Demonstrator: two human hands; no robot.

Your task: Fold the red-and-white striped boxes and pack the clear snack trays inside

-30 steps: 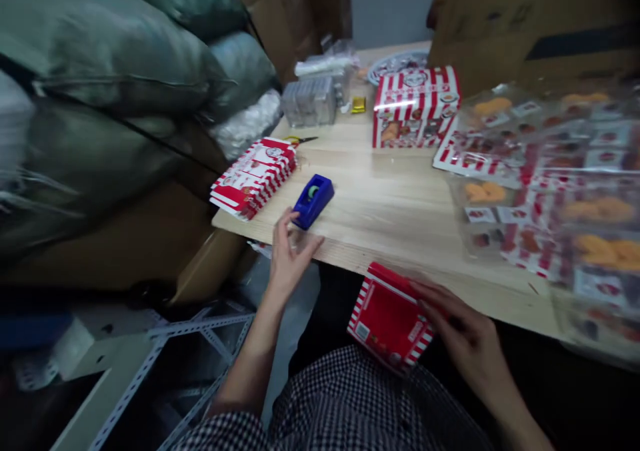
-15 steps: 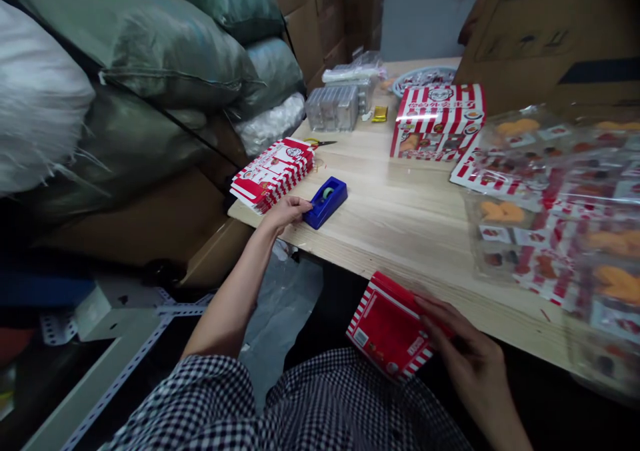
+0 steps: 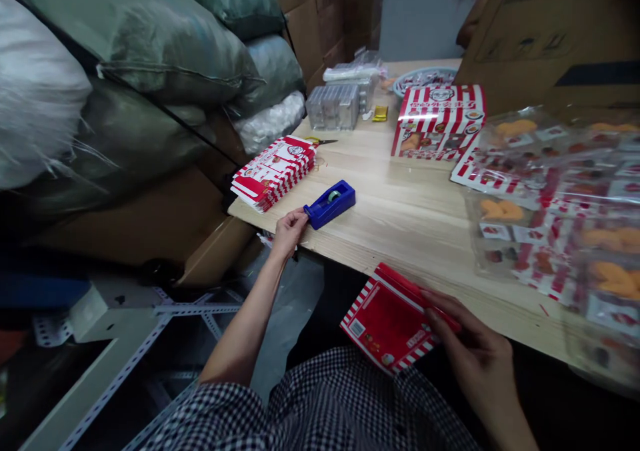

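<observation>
Right hand: my right hand (image 3: 475,344) is below the tabletop edge, fingers (image 3: 440,302) wrapped over the top edge of the carton, gripping it.
Held item: flat red-and-white striped carton (image 3: 387,321), tilted in front of my body, just off the tabletop edge, red panel facing up.
Left hand: my left hand (image 3: 289,233) is open, palm down, at the tabletop edge, arm reaching forward from a checked sleeve (image 3: 220,414), fingertips (image 3: 303,216) right at the end of the dispenser; can't tell if touching.
Hands: well apart, only the right one clamped on something.
Nearest to left hand: blue tape dispenser (image 3: 330,204) lying on the tabletop (image 3: 395,204), green-cored tape roll in it.
Left of that: stack of flat striped cartons (image 3: 274,173) near the tabletop edge, yellow-handled scissors (image 3: 320,142) just behind it.
Right side: clear packs (image 3: 550,198) of orange pieces and printed cards, overlapping in a heap.
Farther: assembled striped box (image 3: 439,123), clear plastic trays (image 3: 333,107), small gold packet (image 3: 380,113), round plate (image 3: 425,81).
Around: green sacks (image 3: 150,51) at left, cardboard boxes (image 3: 550,31) at back right, slotted metal rack (image 3: 150,318) on the floor.
</observation>
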